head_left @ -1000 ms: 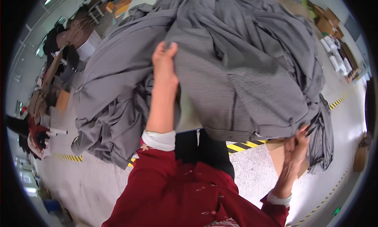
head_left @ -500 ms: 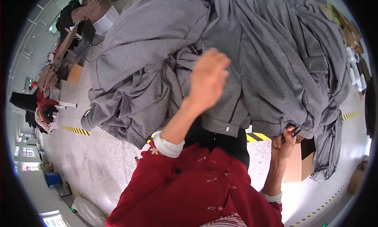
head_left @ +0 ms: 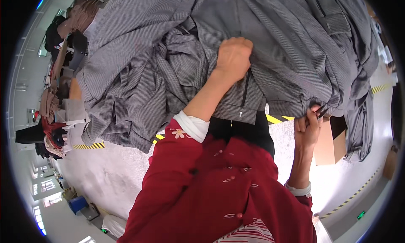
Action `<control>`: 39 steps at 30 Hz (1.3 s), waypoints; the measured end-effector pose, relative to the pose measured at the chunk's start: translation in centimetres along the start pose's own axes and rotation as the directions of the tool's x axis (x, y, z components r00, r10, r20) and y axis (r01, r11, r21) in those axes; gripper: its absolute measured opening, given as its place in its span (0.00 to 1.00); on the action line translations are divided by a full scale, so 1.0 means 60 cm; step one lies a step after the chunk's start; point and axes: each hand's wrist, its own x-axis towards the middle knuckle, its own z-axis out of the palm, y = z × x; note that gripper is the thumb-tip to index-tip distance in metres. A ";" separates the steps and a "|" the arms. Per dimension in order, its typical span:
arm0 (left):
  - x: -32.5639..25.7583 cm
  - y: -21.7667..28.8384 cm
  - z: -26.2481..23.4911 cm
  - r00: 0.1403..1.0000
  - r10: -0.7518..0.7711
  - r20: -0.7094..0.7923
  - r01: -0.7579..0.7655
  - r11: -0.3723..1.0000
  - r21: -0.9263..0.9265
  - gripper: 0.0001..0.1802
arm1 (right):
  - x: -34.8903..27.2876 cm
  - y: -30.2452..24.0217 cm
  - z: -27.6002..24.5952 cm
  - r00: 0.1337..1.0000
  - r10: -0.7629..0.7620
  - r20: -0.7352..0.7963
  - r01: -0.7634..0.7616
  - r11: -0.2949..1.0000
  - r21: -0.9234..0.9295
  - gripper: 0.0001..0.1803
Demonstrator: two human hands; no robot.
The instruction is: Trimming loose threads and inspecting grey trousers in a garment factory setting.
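I am looking down on a big heap of grey cloth (head_left: 270,44), finely checked garments piled and draped so that they are filling the upper part of the view and hanging over a floor (head_left: 109,175) of pale concrete with yellow and black warning stripes. It is the largest thing here, and both hands are working on its lower edge. A cardboard box (head_left: 327,148) is standing on the floor just beside my right side, partly under the hanging cloth.

My left hand (head_left: 233,57) is clenched into a fist, gripping a bunch of the grey cloth near a dark zip and a waistband. My right hand (head_left: 308,127) is closed around small snips (head_left: 320,112), their dark tips touching the hem of the same cloth.

To do this well, I am judging that the left fist should be keeping the cloth taut and lifted, so the hem by the snips is lying flat and single. The tips should be biting only the loose thread, not the weave, so I would be turning the edge towards the camera before closing them. I cannot tell whether a thread is sitting between the blades; they are too small here.
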 end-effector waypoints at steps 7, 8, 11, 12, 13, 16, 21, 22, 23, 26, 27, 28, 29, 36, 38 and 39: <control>-0.123 0.030 -0.102 0.839 -0.465 -0.281 0.221 0.764 -0.606 0.03 | -0.013 0.005 -0.025 0.999 -0.023 0.047 0.022 1.000 0.016 0.08; -0.158 0.039 -0.113 0.829 -0.467 -0.306 0.197 0.758 -0.622 0.03 | -0.019 0.009 -0.025 0.997 -0.065 0.051 0.066 0.997 -0.028 0.08; -0.258 0.074 -0.105 0.889 -0.272 -0.368 0.036 0.844 -0.535 0.03 | -0.043 0.032 -0.031 0.977 -0.208 0.040 0.210 0.933 -0.291 0.07; -0.287 0.090 -0.101 0.927 -0.240 -0.287 0.086 0.883 -0.461 0.03 | -0.052 0.041 -0.030 0.969 -0.244 0.027 0.236 0.893 -0.384 0.08; -0.305 0.098 -0.094 0.958 -0.140 -0.250 0.038 0.927 -0.373 0.04 | -0.054 0.055 -0.031 0.944 -0.324 0.057 0.312 0.830 -0.462 0.15; -0.309 0.123 -0.077 0.970 0.096 -0.224 -0.113 0.992 -0.063 0.10 | -0.048 0.085 -0.028 0.887 -0.405 0.220 0.448 0.646 -0.617 0.25; -0.248 0.112 -0.066 0.970 0.165 -0.179 -0.157 0.986 0.058 0.09 | -0.060 0.074 0.016 0.980 -0.173 0.094 0.193 0.940 -0.281 0.20; -0.249 0.105 -0.066 0.962 0.166 -0.218 -0.162 0.986 0.035 0.08 | -0.062 0.069 0.016 0.989 -0.093 0.111 0.105 0.988 -0.114 0.19; -0.249 0.100 -0.067 0.952 0.168 -0.255 -0.171 0.985 0.009 0.07 | -0.067 0.064 0.021 0.998 -0.058 0.034 0.061 0.996 -0.071 0.17; -0.247 0.097 -0.068 0.918 0.150 -0.367 -0.180 0.982 -0.048 0.08 | -0.072 0.063 0.012 0.996 -0.031 0.080 0.032 0.999 -0.003 0.15; -0.249 0.095 -0.068 0.903 0.133 -0.409 -0.181 0.980 -0.080 0.08 | -0.073 0.061 0.011 0.996 -0.033 0.082 0.033 0.999 -0.004 0.15; -0.250 0.093 -0.070 0.896 0.137 -0.422 -0.188 0.979 -0.081 0.09 | -0.074 0.059 0.011 0.997 -0.019 0.078 0.018 1.000 0.011 0.14; -0.251 0.093 -0.070 0.895 0.137 -0.424 -0.188 0.979 -0.081 0.09 | -0.073 0.058 0.011 0.997 -0.005 0.074 0.004 1.000 0.025 0.14; -0.249 0.088 -0.077 0.907 -0.016 -0.420 -0.143 0.928 -0.343 0.08 | -0.076 0.059 0.006 0.996 -0.009 0.085 0.006 0.999 0.042 0.12; -0.249 0.092 -0.077 0.912 -0.010 -0.411 -0.144 0.928 -0.344 0.07 | -0.077 0.060 0.004 0.996 -0.004 0.093 -0.001 0.999 0.054 0.12; -0.248 0.095 -0.079 0.922 -0.015 -0.388 -0.136 0.924 -0.359 0.07 | -0.078 0.061 0.003 0.995 0.006 0.101 -0.012 0.998 0.065 0.12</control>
